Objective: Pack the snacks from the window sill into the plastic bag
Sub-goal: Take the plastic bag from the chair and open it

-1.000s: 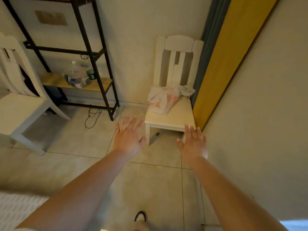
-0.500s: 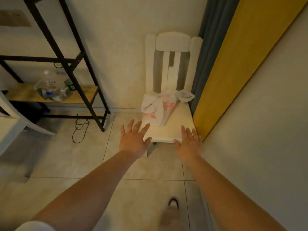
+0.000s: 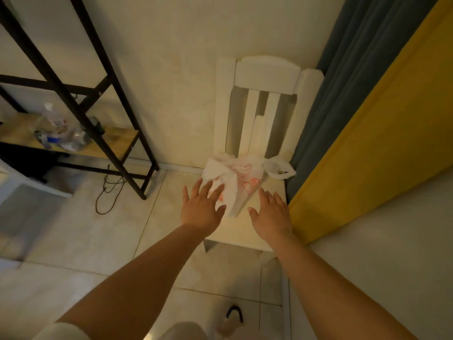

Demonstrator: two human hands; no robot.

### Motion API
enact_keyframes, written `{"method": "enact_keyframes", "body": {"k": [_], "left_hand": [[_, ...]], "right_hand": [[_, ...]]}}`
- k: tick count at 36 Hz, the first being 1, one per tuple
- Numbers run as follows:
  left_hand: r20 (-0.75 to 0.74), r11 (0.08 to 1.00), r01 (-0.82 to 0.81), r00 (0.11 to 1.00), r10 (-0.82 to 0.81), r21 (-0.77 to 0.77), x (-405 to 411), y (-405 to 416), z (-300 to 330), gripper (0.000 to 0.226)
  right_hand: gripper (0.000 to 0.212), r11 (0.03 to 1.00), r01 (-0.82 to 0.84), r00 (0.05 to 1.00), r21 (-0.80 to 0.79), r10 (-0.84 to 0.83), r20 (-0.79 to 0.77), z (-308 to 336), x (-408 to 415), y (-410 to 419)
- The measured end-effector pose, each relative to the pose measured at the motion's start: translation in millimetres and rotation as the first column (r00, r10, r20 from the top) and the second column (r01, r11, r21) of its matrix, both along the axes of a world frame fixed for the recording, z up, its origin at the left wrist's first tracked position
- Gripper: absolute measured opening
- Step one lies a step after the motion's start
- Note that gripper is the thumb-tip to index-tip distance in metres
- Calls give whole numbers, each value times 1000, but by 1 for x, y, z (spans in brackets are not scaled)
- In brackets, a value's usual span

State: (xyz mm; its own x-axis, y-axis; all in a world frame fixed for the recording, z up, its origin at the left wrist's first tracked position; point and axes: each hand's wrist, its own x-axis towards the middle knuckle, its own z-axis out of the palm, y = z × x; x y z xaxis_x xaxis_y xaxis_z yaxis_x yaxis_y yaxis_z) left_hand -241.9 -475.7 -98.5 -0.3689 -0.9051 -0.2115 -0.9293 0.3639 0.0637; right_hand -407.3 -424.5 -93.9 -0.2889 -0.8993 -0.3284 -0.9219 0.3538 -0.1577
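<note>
A crumpled white plastic bag (image 3: pixel 241 179) with red print lies on the seat of a small white wooden chair (image 3: pixel 247 229) against the wall. My left hand (image 3: pixel 202 207) hovers with fingers spread over the bag's left side, its fingertips overlapping the bag's edge. Just right of the bag, my right hand (image 3: pixel 270 214) is stretched out flat above the seat. Neither hand holds anything. No window sill or snacks are in sight.
A black metal shelf rack (image 3: pixel 81 111) stands at the left, with bottles (image 3: pixel 52 130) on its wooden shelf and a cable (image 3: pixel 107 190) on the tiled floor. A grey curtain (image 3: pixel 348 77) and a yellow panel (image 3: pixel 382 133) flank the chair on the right.
I have stepped closer to the chair. Both hands have moved forward from the seat's front edge to either side of the bag.
</note>
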Motion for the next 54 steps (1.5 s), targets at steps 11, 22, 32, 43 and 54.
{"method": "enact_keyframes", "body": {"k": [11, 22, 32, 43, 54], "left_hand": [[4, 998, 19, 1000, -19, 53, -27, -113, -26, 55], [40, 988, 95, 994, -101, 118, -57, -219, -64, 55], [69, 977, 64, 995, -79, 201, -99, -285, -131, 60], [-20, 955, -27, 999, 35, 296, -127, -323, -211, 65], [-5, 880, 258, 960, -279, 400, -134, -315, -242, 88]], "right_hand": [[57, 1000, 25, 1000, -7, -25, -9, -33, -28, -94], [42, 993, 116, 991, 26, -118, 61, -80, -57, -182], [41, 985, -31, 999, 167, 26, 34, -142, -103, -268], [70, 970, -165, 983, 181, 176, -47, -223, -139, -332], [26, 914, -401, 912, 62, 391, 125, -235, -152, -305]]}}
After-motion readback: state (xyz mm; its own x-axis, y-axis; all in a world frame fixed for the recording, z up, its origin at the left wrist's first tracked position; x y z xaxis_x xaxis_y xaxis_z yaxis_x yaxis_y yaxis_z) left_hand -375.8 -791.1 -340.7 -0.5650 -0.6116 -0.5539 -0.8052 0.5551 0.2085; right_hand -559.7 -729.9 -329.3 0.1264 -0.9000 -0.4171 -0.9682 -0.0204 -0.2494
